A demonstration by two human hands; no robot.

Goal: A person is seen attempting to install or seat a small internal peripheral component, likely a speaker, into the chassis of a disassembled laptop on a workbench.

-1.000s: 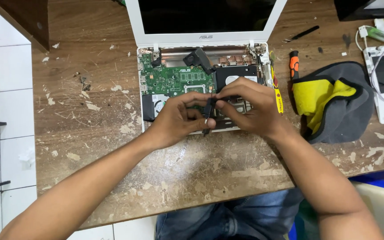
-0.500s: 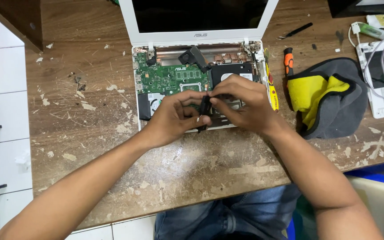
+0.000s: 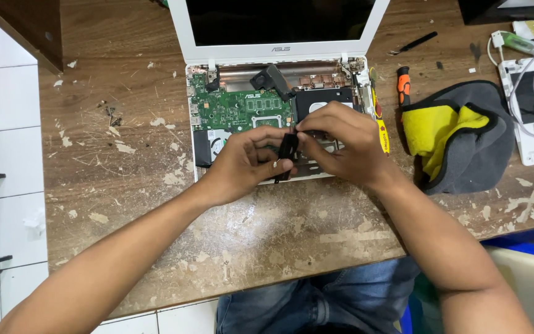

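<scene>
Together, my left hand (image 3: pixel 245 164) and right hand (image 3: pixel 341 145) pinched a small black plastic part (image 3: pixel 287 151) over the opened white laptop (image 3: pixel 277 117) on a scarred, paint-flecked wooden bench (image 3: pixel 131 167).

Small black part (image 3: pixel 288 150) held upright over opened white laptop (image 3: pixel 200 117).

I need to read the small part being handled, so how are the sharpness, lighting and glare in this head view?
Head view: evenly lit, soft shadows under the left hand and right hand; the green circuit board is sharp; the small black part between the fingers is dark and mostly covered, so detail is lost; no strong glare on the laptop screen; slight wide-angle bending at the edges.
</scene>
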